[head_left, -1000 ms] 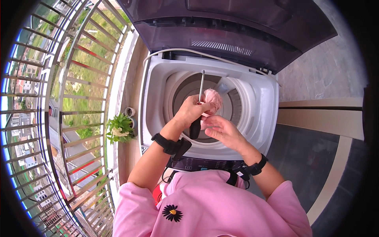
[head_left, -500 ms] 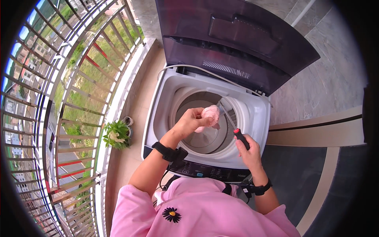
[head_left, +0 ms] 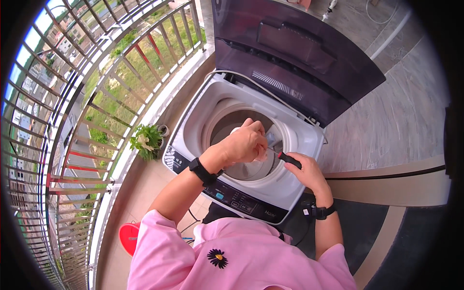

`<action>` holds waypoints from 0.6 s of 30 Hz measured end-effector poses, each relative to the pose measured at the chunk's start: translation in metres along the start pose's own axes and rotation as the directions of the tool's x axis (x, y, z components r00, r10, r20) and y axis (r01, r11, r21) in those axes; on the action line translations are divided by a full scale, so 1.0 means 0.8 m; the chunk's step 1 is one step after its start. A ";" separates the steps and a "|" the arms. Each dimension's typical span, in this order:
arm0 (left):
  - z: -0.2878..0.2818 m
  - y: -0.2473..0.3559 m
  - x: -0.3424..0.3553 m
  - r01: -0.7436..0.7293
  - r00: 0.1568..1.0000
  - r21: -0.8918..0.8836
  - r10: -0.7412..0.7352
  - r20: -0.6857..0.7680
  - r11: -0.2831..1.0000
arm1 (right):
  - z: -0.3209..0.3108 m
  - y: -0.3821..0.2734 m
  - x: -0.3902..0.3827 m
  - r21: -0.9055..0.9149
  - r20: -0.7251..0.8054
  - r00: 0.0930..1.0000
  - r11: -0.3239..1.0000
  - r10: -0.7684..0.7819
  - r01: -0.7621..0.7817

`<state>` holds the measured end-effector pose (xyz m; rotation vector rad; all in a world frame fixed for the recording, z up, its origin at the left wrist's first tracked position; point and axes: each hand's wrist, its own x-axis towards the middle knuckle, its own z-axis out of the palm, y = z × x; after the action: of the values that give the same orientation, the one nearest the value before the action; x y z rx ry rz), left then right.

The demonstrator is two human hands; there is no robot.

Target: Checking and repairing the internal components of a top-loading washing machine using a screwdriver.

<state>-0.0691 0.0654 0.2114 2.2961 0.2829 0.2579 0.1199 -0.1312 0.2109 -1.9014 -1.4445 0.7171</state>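
Observation:
My left hand (head_left: 247, 144) is over the open tub of a top-loading washing machine (head_left: 303, 140), fingers closed round a pale pink crumpled cloth (head_left: 262, 155). Most of the cloth is hidden behind the hand. In my right hand (head_left: 309, 172) is a screwdriver (head_left: 291, 160) with a black handle and red collar. Its thin metal shaft points up and left toward the left hand, and its tip is hidden there. Below both hands lies the grey metal drum (head_left: 241, 170).
The dark lid (head_left: 295, 53) stands raised behind the machine, with a pale hose (head_left: 263, 92) along its base. A potted plant (head_left: 146, 140) and a red basin (head_left: 128, 238) are on the floor at left, beside a metal railing (head_left: 108, 116). Grey wall tiles are at right.
My left hand has turned over, so its back now covers most of the pink cloth. The screwdriver is tilted flatter, its shaft nearer the left hand. The whole view has shifted and rotated.

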 end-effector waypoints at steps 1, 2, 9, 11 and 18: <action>0.009 0.009 -0.006 -0.052 0.996 0.071 0.057 -0.066 0.996 | -0.009 -0.001 0.002 0.019 0.035 0.999 1.000 0.025 -0.025; 0.018 0.017 -0.012 -0.100 0.985 0.146 0.118 -0.125 0.984 | -0.023 -0.002 0.002 0.018 0.050 0.999 1.000 0.009 -0.010; 0.092 0.073 -0.040 -0.089 0.911 0.013 0.087 -0.402 0.996 | -0.023 0.024 0.021 0.060 0.243 0.970 0.998 -0.013 -0.001; 0.106 0.077 -0.038 -0.084 0.918 0.083 0.109 -0.380 0.993 | -0.017 0.008 0.034 0.103 0.262 0.964 0.991 0.051 -0.080; 0.146 0.042 -0.061 0.130 0.913 0.199 -0.039 -0.406 0.971 | 0.025 0.018 0.064 0.189 0.456 0.870 0.935 0.189 -0.302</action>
<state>-0.0797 -0.0516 0.1540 2.4283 0.6485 0.6860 0.1264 -0.0815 0.1850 -1.8104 -1.2834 1.4552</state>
